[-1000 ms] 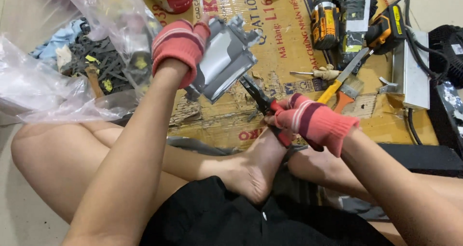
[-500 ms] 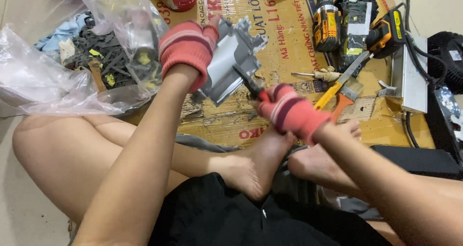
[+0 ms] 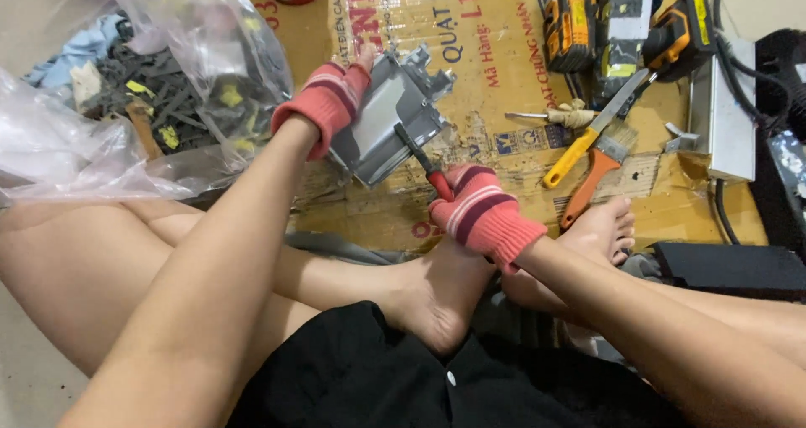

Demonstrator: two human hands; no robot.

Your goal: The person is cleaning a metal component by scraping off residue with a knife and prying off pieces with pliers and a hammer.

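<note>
My left hand (image 3: pixel 329 101), in a red striped glove, grips a grey metal box-shaped part (image 3: pixel 388 119) by its left side and holds it tilted above the cardboard. My right hand (image 3: pixel 480 213), gloved the same way, holds red-handled pliers (image 3: pixel 421 161). The dark jaws of the pliers touch the face of the grey part. Both hands work above my crossed bare legs and feet.
A flattened cardboard sheet (image 3: pixel 495 50) covers the floor. On it lie a yellow-handled scraper (image 3: pixel 592 130), an orange-handled brush (image 3: pixel 598 166), a small screwdriver (image 3: pixel 550 116) and cordless drills (image 3: pixel 625 21). A clear plastic bag (image 3: pixel 126 101) of dark parts sits at left. A metal bar (image 3: pixel 720 113) lies at right.
My right hand has brought the pliers up from the cardboard onto the face of the grey part. My left hand has turned the part and lowered it slightly.
</note>
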